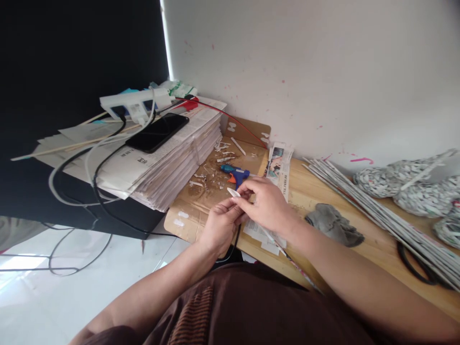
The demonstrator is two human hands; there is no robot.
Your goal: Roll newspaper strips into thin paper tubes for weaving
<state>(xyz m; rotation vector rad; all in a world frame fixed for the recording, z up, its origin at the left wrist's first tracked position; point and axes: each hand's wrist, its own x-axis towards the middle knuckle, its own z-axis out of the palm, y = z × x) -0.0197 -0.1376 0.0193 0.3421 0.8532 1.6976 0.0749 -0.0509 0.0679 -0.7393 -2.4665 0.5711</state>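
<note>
Several fingers of the left hand [220, 225] and the right hand [266, 199] are closed together on a small white paper piece [233, 192], pinching it so that its pale tip sticks out to the upper left. Just beyond it, a blue glue gun [240, 175] with an orange trigger and a teal nozzle end lies on the cardboard [196, 211], its nozzle toward paper scraps [224, 159] and dried smears. Printed newspaper [283, 182] lies partly over the right side of the cardboard, while a thin patterned rod [300, 272] slants from near the hands toward the brown clothing [266, 302]. Farther right on the wooden counter [304, 191] are a crumpled grey cloth [334, 224], a bundle of long paper rods [381, 215], part of a black loop [406, 258] beneath them, and woven paper forms [377, 182] by the wall [305, 72]. Left of the cardboard, a tall paper stack [168, 177] sits on a black surface [138, 218], bearing 1 black phone [158, 133] and 1 white power strip [134, 105]; black and white cables [94, 179] loop down its near side. Pink marks [362, 160] dot the wall.
</note>
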